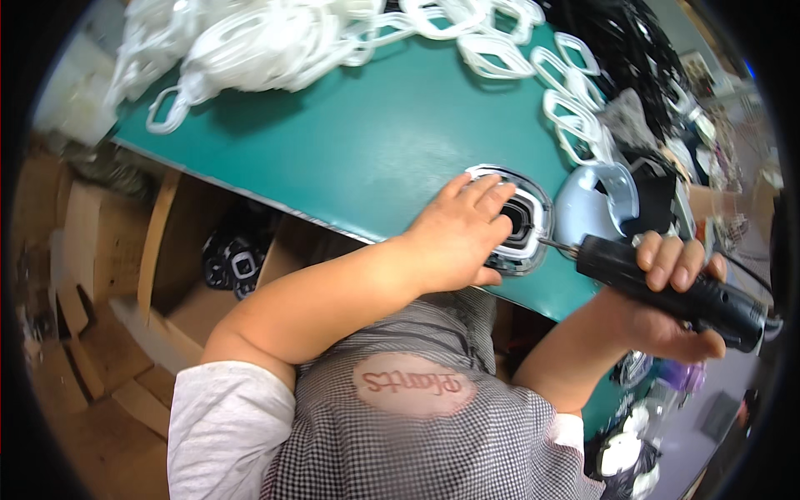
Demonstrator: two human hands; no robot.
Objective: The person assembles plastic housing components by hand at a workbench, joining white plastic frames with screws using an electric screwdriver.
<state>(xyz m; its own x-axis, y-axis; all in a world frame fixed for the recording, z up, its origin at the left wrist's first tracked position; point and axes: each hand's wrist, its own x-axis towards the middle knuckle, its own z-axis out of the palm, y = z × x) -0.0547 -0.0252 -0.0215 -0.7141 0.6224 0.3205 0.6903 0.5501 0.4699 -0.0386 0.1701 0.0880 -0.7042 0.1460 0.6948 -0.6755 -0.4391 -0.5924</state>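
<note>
My left hand (pixel 461 229) lies across an oval housing part (pixel 543 208) with a clear outer rim, a white inner ring and a dark centre, holding it on the green table. Its fingers and thumb span the part, covering its left side. In my right hand (pixel 671 287) is a black electric screwdriver (pixel 617 265), fingers wrapped round its body. The thin bit (pixel 557 245) points left and meets the right edge of the oval part; whether it sits in a screw is too small to tell. A pale blue curved shell (pixel 590 204) rests just beyond the bit.
White plastic rings (pixel 258 50) are heaped along the table's (pixel 350 142) far side, with more rings (pixel 571 117) at the right. Black strands (pixel 625 50) pile up behind those. A cord (pixel 750 275) trails from the screwdriver. Cardboard boxes (pixel 104 242) stand at the left below the table edge.
</note>
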